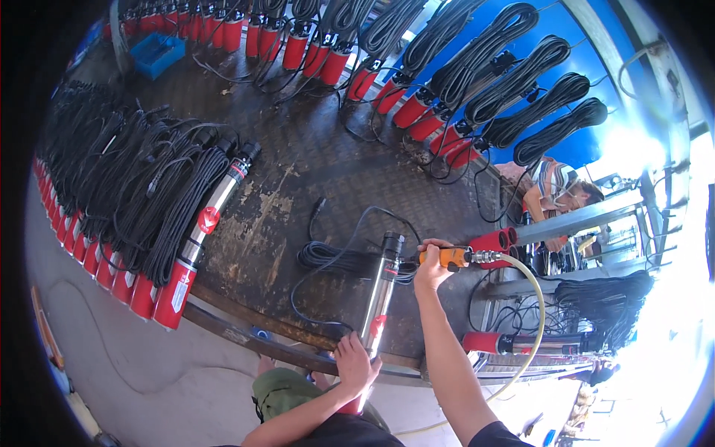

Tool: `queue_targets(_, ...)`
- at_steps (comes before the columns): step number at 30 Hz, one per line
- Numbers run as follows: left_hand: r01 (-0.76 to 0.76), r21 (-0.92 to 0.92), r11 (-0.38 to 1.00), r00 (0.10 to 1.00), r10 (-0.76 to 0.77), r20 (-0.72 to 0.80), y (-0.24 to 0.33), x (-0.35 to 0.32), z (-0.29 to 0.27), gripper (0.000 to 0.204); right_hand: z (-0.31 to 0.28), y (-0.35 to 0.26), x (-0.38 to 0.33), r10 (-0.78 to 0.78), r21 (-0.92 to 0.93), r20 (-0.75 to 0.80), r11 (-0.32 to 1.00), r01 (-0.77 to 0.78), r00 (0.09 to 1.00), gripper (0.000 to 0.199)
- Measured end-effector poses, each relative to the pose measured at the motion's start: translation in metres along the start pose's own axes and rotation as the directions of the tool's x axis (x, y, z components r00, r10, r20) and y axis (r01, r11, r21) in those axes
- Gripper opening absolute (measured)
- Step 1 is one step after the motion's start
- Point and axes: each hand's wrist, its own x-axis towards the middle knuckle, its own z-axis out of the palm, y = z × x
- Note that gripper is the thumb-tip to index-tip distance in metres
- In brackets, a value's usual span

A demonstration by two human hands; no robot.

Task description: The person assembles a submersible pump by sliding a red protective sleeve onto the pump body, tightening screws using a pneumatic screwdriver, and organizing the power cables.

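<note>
A slim steel submersible pump (380, 290) with a red lower end and a black top lies across the near edge of the workbench, slanting toward me. My left hand (356, 365) is wrapped round its lower part. My right hand (433, 266) grips an orange air tool (453, 258) close to the pump's upper end; a metal coupling joins the tool to a pale hose (538, 298). The tool's working tip is hidden by my fingers. Beside the pump lies its bundled black cable (328, 255), with one strand looping down to the pump body.
At left, a row of red-ended pumps (176, 294) with black cables lines the workbench (275, 167). More cabled pumps (412, 112) stand along the far edge. A blue bin (158, 55) sits far left. Beyond the right edge, a person in a striped top (555, 179) bends near metal rails.
</note>
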Motion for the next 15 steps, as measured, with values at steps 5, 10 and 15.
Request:
queue_targets(5, 0.005, -0.026, 1.000, 1.000, -0.005, 0.007, 0.002, 0.000, -0.001, 0.085, 0.002, 0.003, 0.001, -0.062, -0.032, 0.043, 0.997, 0.063, 0.997, 0.004)
queue_targets(10, -0.018, -0.031, 0.999, 0.999, 0.019, 0.048, 0.001, 0.001, -0.004, 0.085, 0.005, 0.006, 0.001, -0.072, 0.011, -0.003, 0.997, 0.072, 0.997, 0.004)
queue_targets(15, -0.045, 0.009, 0.999, 0.994, 0.044, 0.099, 0.006, 0.002, -0.019, 0.085, 0.008, -0.004, -0.006, -0.039, -0.035, -0.036, 0.999, 0.038, 0.999, 0.005)
